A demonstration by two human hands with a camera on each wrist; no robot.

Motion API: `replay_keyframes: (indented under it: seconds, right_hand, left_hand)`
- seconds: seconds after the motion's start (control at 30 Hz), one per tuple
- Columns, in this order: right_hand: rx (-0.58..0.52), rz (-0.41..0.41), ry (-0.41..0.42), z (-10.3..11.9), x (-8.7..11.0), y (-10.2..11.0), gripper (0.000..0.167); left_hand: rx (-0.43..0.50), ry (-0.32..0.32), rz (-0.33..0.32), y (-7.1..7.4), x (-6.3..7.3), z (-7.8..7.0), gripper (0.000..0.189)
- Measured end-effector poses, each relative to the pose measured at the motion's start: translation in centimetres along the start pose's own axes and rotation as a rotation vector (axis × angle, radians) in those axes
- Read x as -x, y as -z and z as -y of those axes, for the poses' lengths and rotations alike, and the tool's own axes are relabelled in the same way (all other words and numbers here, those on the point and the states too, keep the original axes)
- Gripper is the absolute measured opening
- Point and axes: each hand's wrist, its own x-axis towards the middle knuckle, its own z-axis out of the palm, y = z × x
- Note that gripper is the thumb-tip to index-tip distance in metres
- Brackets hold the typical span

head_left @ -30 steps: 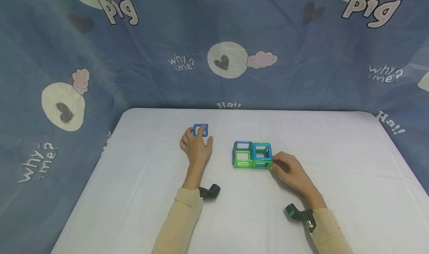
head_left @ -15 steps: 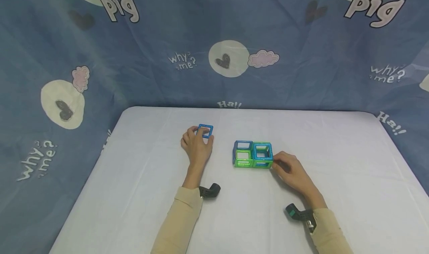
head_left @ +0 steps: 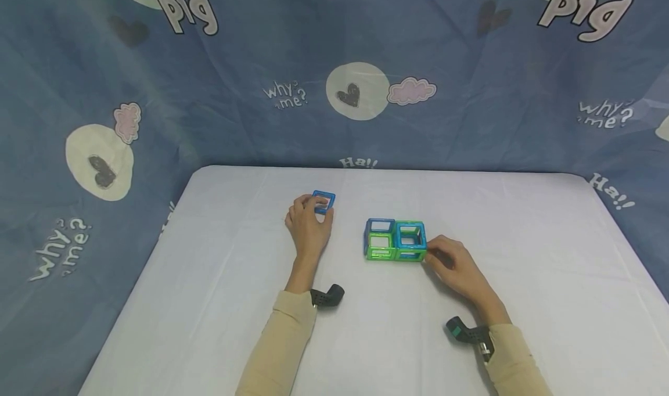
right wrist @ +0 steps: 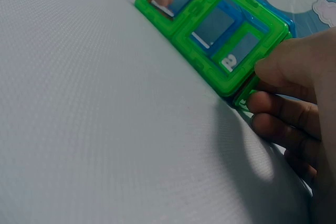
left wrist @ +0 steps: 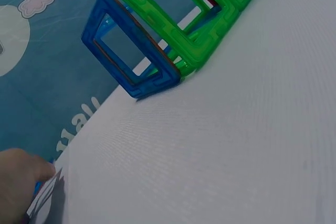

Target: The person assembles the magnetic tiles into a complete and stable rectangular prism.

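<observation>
My left hand [head_left: 309, 229] pinches a blue square magnetic tile [head_left: 324, 193] near the back of the table, and the tile is tilted. In the left wrist view, that hand [left wrist: 20, 184] shows only at the lower left edge, with a sliver of blue. Right of it stands a structure of green and blue magnetic tiles [head_left: 395, 248], two box shapes side by side; the left one looks open on top. My right hand [head_left: 460, 273] holds the structure's right end. In the right wrist view its thumb [right wrist: 283, 65] touches a green tile's edge, other fingers curled below.
A white cloth covers the table [head_left: 387, 326]. Behind it hangs a blue printed curtain [head_left: 235, 123]. Each wrist carries a dark camera, the left one [head_left: 329, 296] and the right one [head_left: 465, 332].
The blue tile, flat at first, has shifted slightly right and turned and tilted in my left hand's fingers. My right hand and the structure have stayed in place.
</observation>
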Motion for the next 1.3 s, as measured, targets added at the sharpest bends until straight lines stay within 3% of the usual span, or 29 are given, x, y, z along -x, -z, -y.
replay_keyframes:
  seconds: [0.23, 0.7, 1.3]
  right_hand:
    - [-0.006, -0.002, -0.001, 0.14, -0.04, 0.03, 0.017]
    - [-0.008, 0.007, -0.016, 0.1, -0.03, -0.02, 0.016]
    - [0.003, 0.002, -0.009, 0.2, -0.06, -0.06, 0.015]
  left_hand:
    - [0.107, -0.015, 0.004, -0.22, -0.15, 0.08, 0.021]
    - [0.406, -0.063, 0.041, -0.66, -0.04, -0.09, 0.02]
    - [0.571, -0.229, 0.065, -0.83, 0.11, -0.46, 0.024]
